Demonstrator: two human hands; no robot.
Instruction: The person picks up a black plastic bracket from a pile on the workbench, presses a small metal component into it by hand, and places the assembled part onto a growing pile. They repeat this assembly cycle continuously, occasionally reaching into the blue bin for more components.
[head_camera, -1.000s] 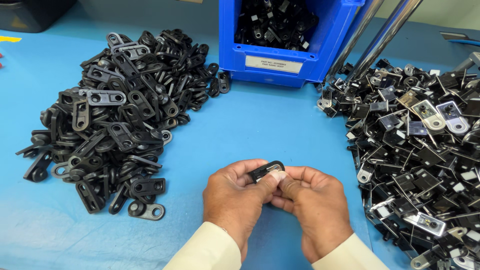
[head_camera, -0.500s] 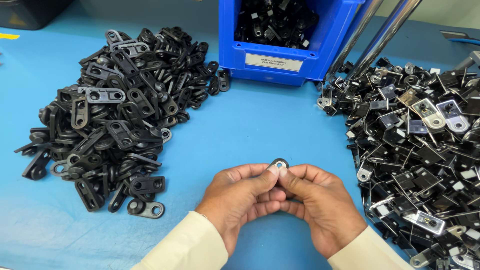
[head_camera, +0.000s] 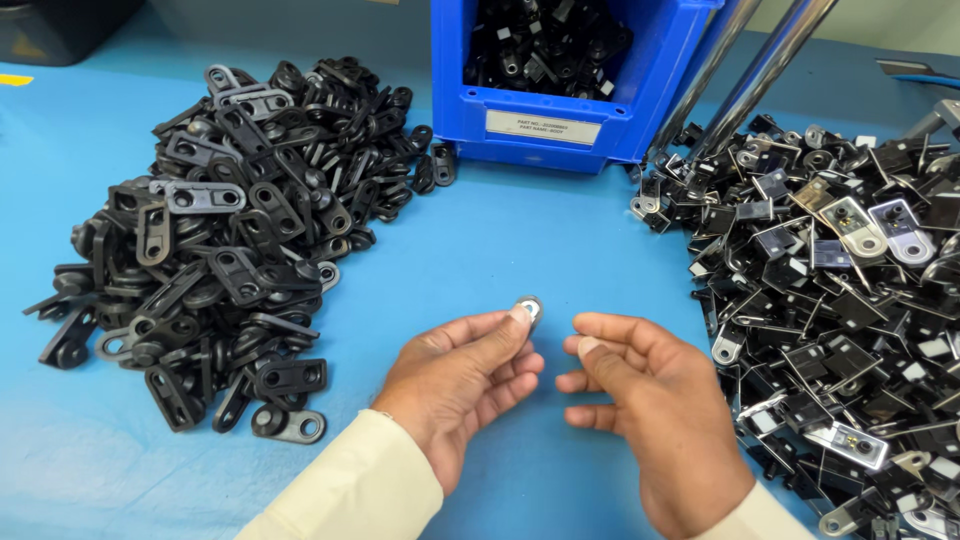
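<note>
My left hand pinches a small black plastic bracket between thumb and forefinger, holding it just above the blue table near the front middle. My right hand hovers a few centimetres to its right, fingers loosely curled and apart from the bracket, holding nothing. Both wrists wear cream sleeves.
A large pile of black plastic brackets lies at the left. A pile of black parts with metal plates fills the right. A blue bin holding black parts stands at the back, two slanted metal rods beside it.
Both hands held the bracket together before. Now my right hand has let go and drawn off to the right, and my left hand alone keeps the bracket.
</note>
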